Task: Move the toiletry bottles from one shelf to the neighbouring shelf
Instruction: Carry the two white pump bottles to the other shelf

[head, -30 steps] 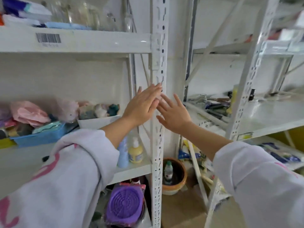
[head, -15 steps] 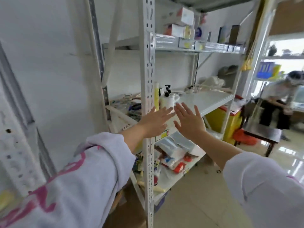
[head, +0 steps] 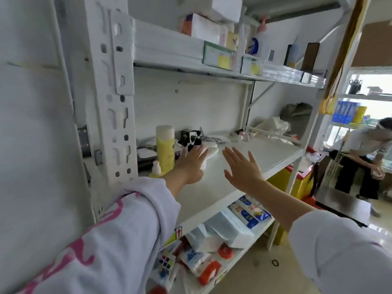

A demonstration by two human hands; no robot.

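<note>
L hand (head: 192, 161) is laid over the white pump bottle (head: 204, 152), fingers mostly straight. Can't tell if it's actually gripping, bottle mostly hidden. R hand (head: 241, 168) is spread flat, holding nothing, just right of it over the shelf (head: 265, 153). Tall yellow bottle (head: 165, 148) and small pump bottle (head: 156, 169) sit just left of L hand. Risk: wrist or sleeve (head: 131, 211) clips those two on pull-out and they topple. Loose hold also means pump bottle could slip.

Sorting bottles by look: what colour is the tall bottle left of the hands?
Pale yellow with a white cap, seen in the head view: tall bottle.
</note>
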